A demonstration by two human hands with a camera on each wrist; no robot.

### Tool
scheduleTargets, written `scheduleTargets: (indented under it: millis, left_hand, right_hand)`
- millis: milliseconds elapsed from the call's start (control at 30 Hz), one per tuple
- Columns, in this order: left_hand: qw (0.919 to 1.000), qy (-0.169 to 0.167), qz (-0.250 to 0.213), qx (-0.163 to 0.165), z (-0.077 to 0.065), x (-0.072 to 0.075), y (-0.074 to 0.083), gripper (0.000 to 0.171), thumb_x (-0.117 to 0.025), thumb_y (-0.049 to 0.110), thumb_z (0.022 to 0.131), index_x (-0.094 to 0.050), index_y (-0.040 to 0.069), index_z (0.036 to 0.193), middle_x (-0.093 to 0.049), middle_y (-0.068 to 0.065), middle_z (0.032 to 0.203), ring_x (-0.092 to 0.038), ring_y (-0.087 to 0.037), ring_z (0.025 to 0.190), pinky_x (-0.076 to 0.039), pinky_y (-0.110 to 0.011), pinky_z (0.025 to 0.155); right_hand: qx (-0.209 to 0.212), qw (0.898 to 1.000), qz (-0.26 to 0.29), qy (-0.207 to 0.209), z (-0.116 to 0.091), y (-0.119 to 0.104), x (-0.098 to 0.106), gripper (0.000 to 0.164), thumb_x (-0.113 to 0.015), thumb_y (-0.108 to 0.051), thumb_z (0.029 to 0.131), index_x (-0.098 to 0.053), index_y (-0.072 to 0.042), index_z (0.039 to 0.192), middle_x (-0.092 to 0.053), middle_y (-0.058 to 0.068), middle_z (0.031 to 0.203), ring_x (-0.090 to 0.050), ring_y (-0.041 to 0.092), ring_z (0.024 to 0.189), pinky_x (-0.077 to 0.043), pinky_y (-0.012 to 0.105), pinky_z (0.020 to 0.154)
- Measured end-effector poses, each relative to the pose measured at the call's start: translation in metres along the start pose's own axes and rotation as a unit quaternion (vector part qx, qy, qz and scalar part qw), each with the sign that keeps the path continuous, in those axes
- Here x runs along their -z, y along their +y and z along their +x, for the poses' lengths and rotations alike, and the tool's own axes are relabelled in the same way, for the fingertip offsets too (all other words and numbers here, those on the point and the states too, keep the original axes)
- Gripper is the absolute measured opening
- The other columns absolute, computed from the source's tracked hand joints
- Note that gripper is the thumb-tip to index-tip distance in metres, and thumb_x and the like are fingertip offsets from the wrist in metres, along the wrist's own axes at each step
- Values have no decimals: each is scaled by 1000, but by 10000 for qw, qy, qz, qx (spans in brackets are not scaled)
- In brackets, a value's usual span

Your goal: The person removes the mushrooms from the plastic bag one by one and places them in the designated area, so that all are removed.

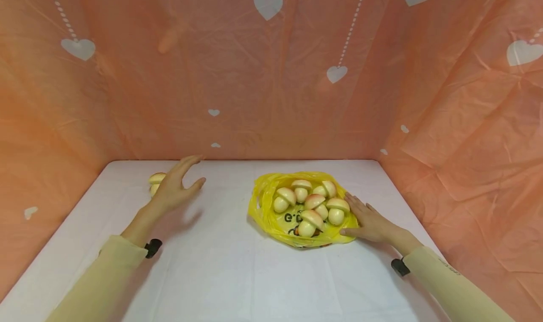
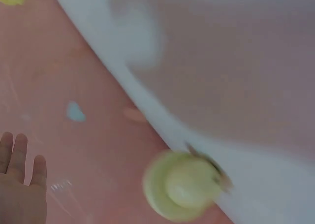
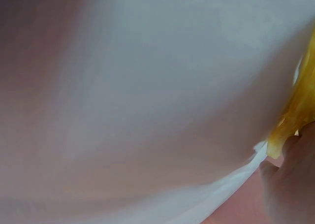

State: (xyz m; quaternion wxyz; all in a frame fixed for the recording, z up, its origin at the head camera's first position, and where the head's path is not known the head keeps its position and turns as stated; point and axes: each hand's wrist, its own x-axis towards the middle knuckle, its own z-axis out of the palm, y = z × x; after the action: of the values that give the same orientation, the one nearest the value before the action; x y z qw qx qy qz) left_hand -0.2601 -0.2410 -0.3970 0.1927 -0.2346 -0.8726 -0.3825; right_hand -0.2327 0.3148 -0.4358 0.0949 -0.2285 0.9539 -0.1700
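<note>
Several cream mushroom models (image 1: 311,223) with pinkish-tan caps lie in an open yellow plastic bag (image 1: 265,218) right of the table's middle. My right hand (image 1: 373,224) touches the bag's right rim, its fingers extended and thumb spread. In the right wrist view, part of that hand (image 3: 293,179) is against the yellow plastic (image 3: 300,103). Another mushroom model (image 1: 156,180) stands at the far left, partly hidden behind my left hand (image 1: 175,187). That hand is raised over the table, fingers spread, holding nothing. The left wrist view shows the same mushroom (image 2: 184,187), blurred, apart from the fingers (image 2: 18,157).
A white cloth covers the table (image 1: 250,275). Behind and at both sides hangs an orange-pink curtain (image 1: 237,77) with white hearts. A black band piece (image 1: 153,248) sits at the left wrist and another (image 1: 400,267) at the right.
</note>
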Motion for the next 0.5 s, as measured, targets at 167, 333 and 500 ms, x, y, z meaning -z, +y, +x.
scheduleTargets:
  millis: [167, 333, 500]
  left_hand:
    - [9995, -56, -123, -301, 9, -24, 16, 60, -72, 11, 95, -51, 5, 151, -53, -18, 149, -50, -42, 136, -38, -66, 111]
    - [9974, -204, -99, -682, 19, -48, 29, 63, -74, 15, 94, -50, 9, 152, -53, -12, 151, -53, -37, 136, -41, -63, 110]
    - [9936, -371, -201, -1044, 27, -70, 40, 63, -74, 16, 93, -51, 9, 151, -55, -10, 150, -53, -34, 137, -42, -61, 111]
  right_hand:
    - [-4, 10000, -5, -13, 0, 1, 0, 109, -69, -58, 94, -15, 6, 163, -11, 24, 171, -11, 49, 155, -9, 70, 122]
    - [16, 10000, -4, 16, 1, 0, 1, 108, -69, -58, 94, -15, 6, 163, -11, 23, 172, -11, 49, 155, -9, 71, 121]
    - [-7, 10000, -28, -14, 0, 0, 1, 109, -69, -58, 94, -15, 7, 163, -11, 24, 171, -12, 49, 155, -10, 71, 121]
